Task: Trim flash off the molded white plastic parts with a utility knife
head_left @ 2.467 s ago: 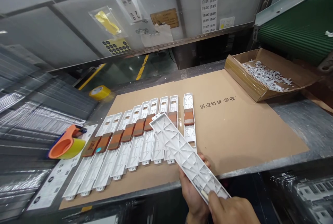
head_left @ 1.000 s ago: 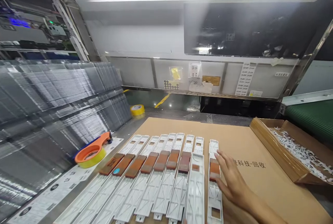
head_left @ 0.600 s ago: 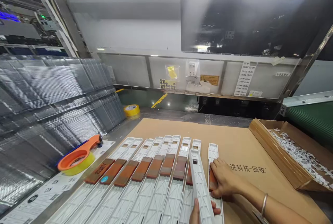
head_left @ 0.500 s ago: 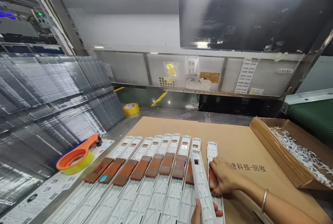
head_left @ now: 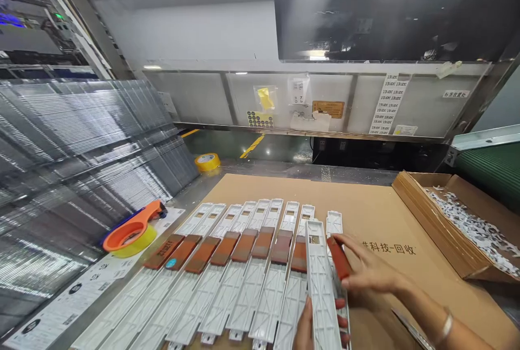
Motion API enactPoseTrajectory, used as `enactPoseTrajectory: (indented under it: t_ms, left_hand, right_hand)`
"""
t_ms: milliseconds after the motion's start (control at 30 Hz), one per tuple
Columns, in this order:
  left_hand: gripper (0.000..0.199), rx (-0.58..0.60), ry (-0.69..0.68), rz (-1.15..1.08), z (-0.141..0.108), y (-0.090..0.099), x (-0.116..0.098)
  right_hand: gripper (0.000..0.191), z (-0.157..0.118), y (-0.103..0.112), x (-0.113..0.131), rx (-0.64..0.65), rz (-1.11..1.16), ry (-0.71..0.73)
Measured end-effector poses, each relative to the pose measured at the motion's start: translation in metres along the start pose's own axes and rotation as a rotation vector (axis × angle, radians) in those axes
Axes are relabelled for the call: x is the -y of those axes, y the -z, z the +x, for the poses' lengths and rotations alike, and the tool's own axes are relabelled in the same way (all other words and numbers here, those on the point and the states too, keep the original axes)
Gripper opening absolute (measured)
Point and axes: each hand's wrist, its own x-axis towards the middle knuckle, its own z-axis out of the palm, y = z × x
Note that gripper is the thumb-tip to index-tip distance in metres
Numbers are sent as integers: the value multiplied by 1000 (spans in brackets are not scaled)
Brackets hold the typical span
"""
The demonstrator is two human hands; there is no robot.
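My left hand [head_left: 304, 325] grips a long white ribbed plastic strip [head_left: 322, 285] near the bottom edge, thumb on its left side and fingers showing on its right. In my right hand [head_left: 368, 269] is a reddish-brown block [head_left: 339, 259], held at its ends and tilted above another white strip [head_left: 335, 222]. To the left, several white strips [head_left: 244, 301] lie side by side, with reddish-brown blocks [head_left: 244, 245] across them. One block bears a round blue sticker [head_left: 171, 264].
Brown cardboard [head_left: 377, 214] lies beneath the strips. An orange tape dispenser [head_left: 125, 236] and yellow tape roll [head_left: 207, 162] are left. At right, a cardboard box [head_left: 430, 231] holds white pieces. A metal tool [head_left: 410, 328] lies near my right wrist.
My right hand has lifted the reddish-brown block off the rightmost strip and tilted it. The strip in my left hand has shifted slightly right and up. The camera view has shifted.
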Motion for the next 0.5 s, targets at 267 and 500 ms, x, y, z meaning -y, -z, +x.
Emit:
enactPoseTrajectory:
  t_ms: [267,500]
  left_hand:
    - [36,-98,-358,19,-31,-19,16]
    - [46,3,-479,-20,-46,-38,29]
  right_hand:
    - [98,-70,-61,26,-77,-517,433]
    - [86,-84,-73,29,-157,-638,410]
